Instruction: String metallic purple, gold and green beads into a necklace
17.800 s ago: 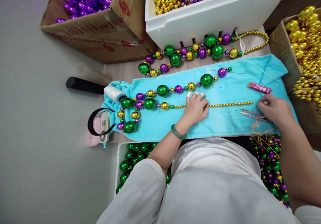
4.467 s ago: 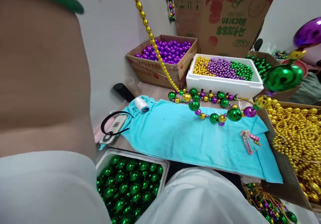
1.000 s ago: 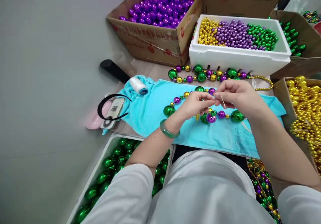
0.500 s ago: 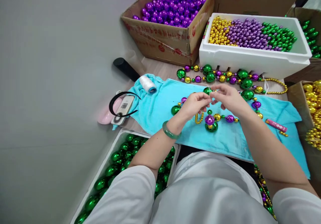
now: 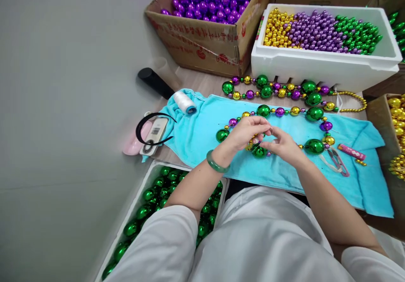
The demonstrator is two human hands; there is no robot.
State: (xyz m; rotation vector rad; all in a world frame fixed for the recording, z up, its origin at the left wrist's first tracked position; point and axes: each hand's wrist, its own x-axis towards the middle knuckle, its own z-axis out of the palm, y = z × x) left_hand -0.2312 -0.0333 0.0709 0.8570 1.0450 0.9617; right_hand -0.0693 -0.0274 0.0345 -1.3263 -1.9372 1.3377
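Observation:
A string of green, purple and gold beads (image 5: 263, 111) curves in a loop over the turquoise towel (image 5: 202, 126). Above its near side my left hand (image 5: 247, 132) is closed in a pinch, with a bit of fine thread showing faintly at the fingertips. My right hand (image 5: 284, 146) meets it from the right, thumb and fingers pinched close to the same thread. Beneath the left fingers hang a large green bead (image 5: 259, 151) and some gold beads, partly hidden. Right of the hands lie scissors (image 5: 340, 162) and a small pink tube (image 5: 351, 151).
Behind the towel lies another bead string (image 5: 266, 91). Farther back stand a carton of purple beads (image 5: 196, 46) and a white foam box (image 5: 325, 67) with sorted beads. A thread spool (image 5: 184, 102) and black headband (image 5: 139, 130) lie left. Green beads (image 5: 144, 211) fill a box near my left arm.
My hands have come down slightly toward me, and the right fingers have turned lower. The purple and green beads that dangled below them are now mostly behind the hands. The view has shifted slightly.

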